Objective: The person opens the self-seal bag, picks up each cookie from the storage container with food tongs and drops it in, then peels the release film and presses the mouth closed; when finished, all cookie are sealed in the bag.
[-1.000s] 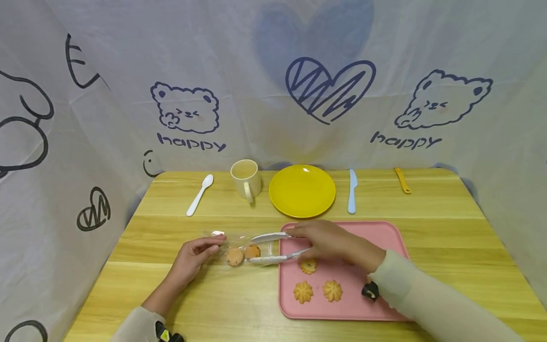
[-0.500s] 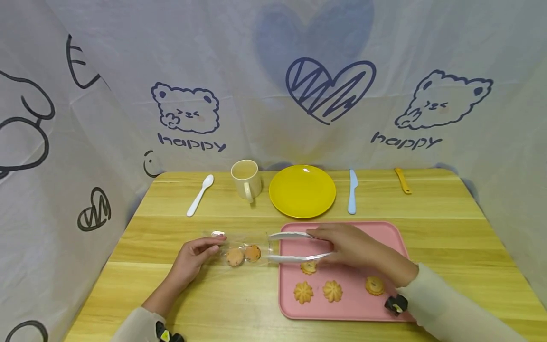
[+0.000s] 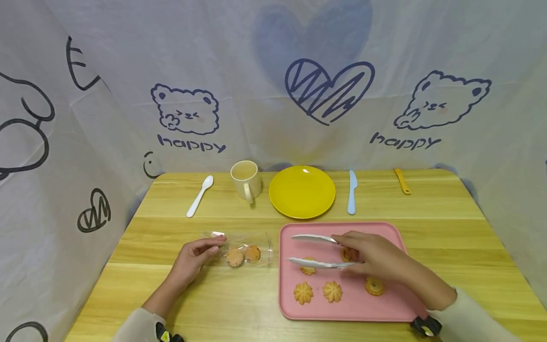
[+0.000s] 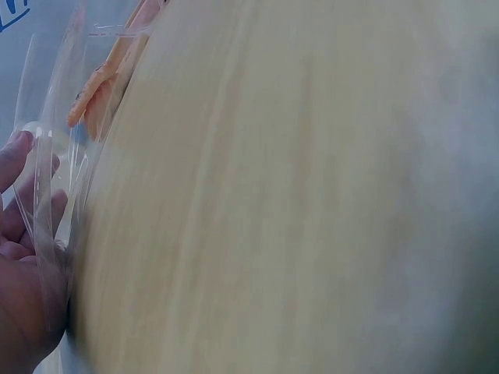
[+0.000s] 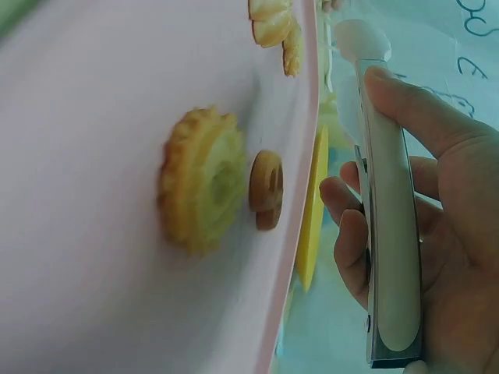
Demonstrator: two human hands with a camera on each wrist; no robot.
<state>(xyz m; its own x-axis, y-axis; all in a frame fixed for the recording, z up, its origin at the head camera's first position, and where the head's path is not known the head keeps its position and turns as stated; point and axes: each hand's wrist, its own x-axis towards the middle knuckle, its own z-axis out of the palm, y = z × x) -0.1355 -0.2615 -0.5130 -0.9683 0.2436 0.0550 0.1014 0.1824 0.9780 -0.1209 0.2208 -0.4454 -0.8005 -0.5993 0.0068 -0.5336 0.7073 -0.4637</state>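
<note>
My left hand (image 3: 192, 259) holds the left end of a clear plastic bag (image 3: 264, 240) lying on the table. Two round speckled cookies (image 3: 234, 257) are inside the bag. In my right hand (image 3: 380, 256) is a pair of tongs (image 5: 394, 226) with pale handle covers and white tips. The tongs' arms stand apart above the pink tray (image 3: 359, 311), with nothing between their tips. On the tray lie several flower-shaped cookies (image 3: 303, 292); a brown round cookie (image 5: 267, 187) is partly hidden beneath my right hand in the head view.
Along the back of the wooden table (image 3: 239, 308) are a white spoon (image 3: 200, 195), a cream mug (image 3: 246, 180), a yellow plate (image 3: 302, 191), a light blue knife (image 3: 352, 192) and an orange handle-like piece (image 3: 402, 181). A drawn-on cloth (image 3: 265, 114) hangs behind.
My right hand has drawn the tongs rightward out of the bag's opening and over the tray. Both cookies stay in the bag. My left hand keeps its place.
</note>
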